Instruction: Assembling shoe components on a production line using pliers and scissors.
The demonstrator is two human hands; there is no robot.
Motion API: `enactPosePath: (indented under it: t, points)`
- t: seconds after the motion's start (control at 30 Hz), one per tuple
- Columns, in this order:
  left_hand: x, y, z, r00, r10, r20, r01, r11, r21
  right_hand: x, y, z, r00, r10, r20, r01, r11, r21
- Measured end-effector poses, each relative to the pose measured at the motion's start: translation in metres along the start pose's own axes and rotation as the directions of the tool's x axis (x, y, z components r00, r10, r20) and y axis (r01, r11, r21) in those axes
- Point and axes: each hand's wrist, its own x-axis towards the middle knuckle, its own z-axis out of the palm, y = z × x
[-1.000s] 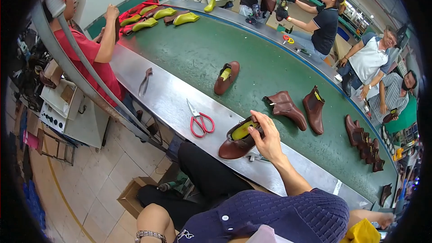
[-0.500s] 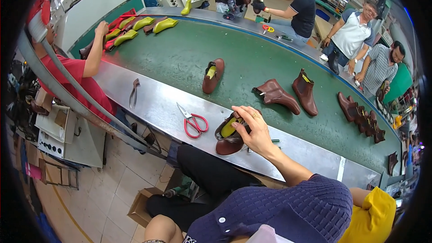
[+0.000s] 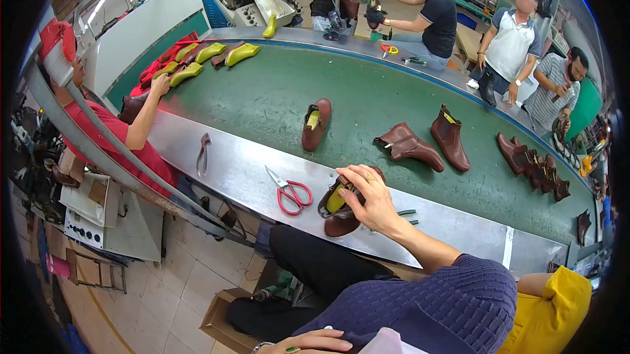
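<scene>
Two hands show: the right hand (image 3: 367,193) curves over the upper of a brown leather ankle boot (image 3: 341,225), gripping it with the thumb near its yellow-green-lined opening, while the left hand (image 3: 318,340) rests low at the purple knit top (image 3: 426,301), fingers loosely extended and empty. The gripped boot is on the metal border (image 3: 243,170) of the table, toe toward the wearer. Just left of it lie red-handled scissors (image 3: 289,191), blades slightly parted, and farther left, metal pincers (image 3: 204,155). Green-handled pliers (image 3: 408,213) are partly hidden behind the right wrist. Across the green surface (image 3: 249,104) stand a brown shoe (image 3: 317,124) and an upright Chelsea boot (image 3: 451,139), with another boot (image 3: 411,147) lying on its side between them.
</scene>
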Motion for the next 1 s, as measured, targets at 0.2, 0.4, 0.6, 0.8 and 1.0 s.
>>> enactPosePath:
  t: [0.2, 0.4, 0.6, 0.8, 1.0]
  points:
    - [-0.044, -0.009, -0.025, 0.17, -0.186, 0.968, -0.572, 0.781, 0.25, 0.003, -0.003, 0.005, 1.0, -0.027, 0.0, 0.027, 1.0, -0.014]
    - [0.007, -0.027, -0.019, 0.978, 0.091, 0.187, 0.061, 0.733, -0.678, 0.006, -0.005, 0.012, 0.999, -0.03, 0.012, 0.029, 0.998, 0.053]
    - [0.0, -0.044, -0.019, 0.957, 0.171, 0.234, 0.033, 0.738, -0.674, 0.009, -0.008, 0.013, 1.0, -0.015, 0.008, 0.015, 0.999, 0.05]
    - [0.021, -0.039, -0.02, 0.97, 0.086, 0.227, 0.122, 0.636, -0.762, 0.008, -0.005, 0.022, 1.0, -0.018, -0.024, 0.02, 0.996, 0.083]
    - [0.044, -0.032, -0.017, 0.979, 0.057, 0.194, 0.143, 0.486, -0.862, 0.004, -0.01, 0.023, 0.998, -0.026, -0.051, 0.03, 0.997, 0.076]
